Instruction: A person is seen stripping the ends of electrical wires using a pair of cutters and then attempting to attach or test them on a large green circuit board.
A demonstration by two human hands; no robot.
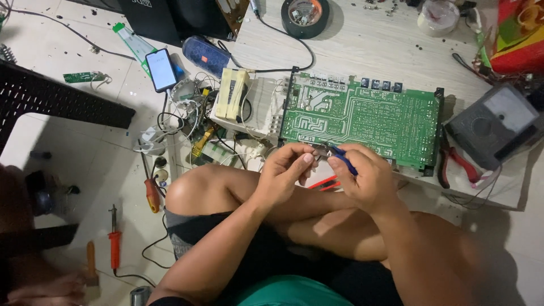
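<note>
Above the crossed legs, just off the near edge of the low table (362, 39), the right hand (365, 178) is closed around blue-handled pliers (340, 158), their tip meeting the left hand (286, 167). The left hand's fingers pinch narrowly at that tip; what they grip is too small to tell. Just beyond both hands, 1 green circuit board (368, 119) lies flat along the near edge. Red-handled pliers (456, 164) rest beside the board's right end, near a grey meter (496, 122). On the floor left of the table lie a phone (161, 69), 1 red-handled screwdriver (152, 192) and a red-handled soldering iron (115, 241).
</note>
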